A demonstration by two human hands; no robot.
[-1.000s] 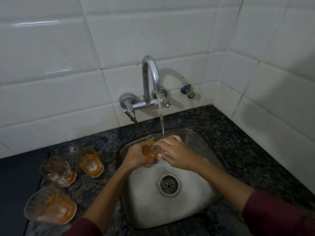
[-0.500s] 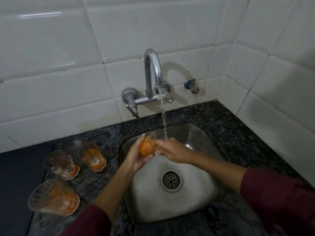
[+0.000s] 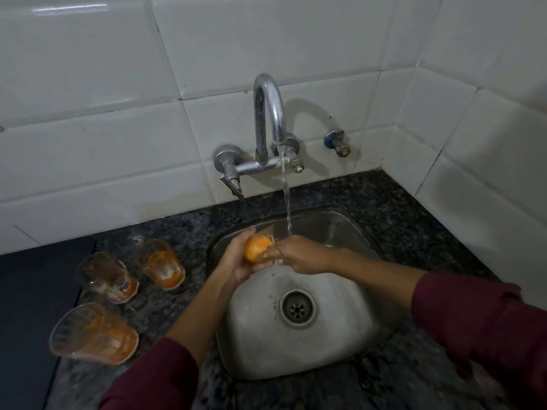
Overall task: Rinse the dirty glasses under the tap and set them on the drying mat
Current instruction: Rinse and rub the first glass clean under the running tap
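Since a second ago the clear orange-smeared glass [image 3: 258, 247] has tipped onto its side, mouth toward the water stream [image 3: 286, 199] from the curved chrome tap [image 3: 268, 119]. The left hand [image 3: 236, 258] cups its base, fingers curled around it; the right hand [image 3: 302, 255] grips its rim above the steel sink [image 3: 340, 344]. Three dirty glasses [image 3: 103, 276] stand on the speckled dark counter [image 3: 414, 202] beside the dark mat [image 3: 32, 306].

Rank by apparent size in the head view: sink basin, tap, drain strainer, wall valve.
1. sink basin
2. tap
3. drain strainer
4. wall valve

The valve stands farther from the camera, so the last ranking is unsure.
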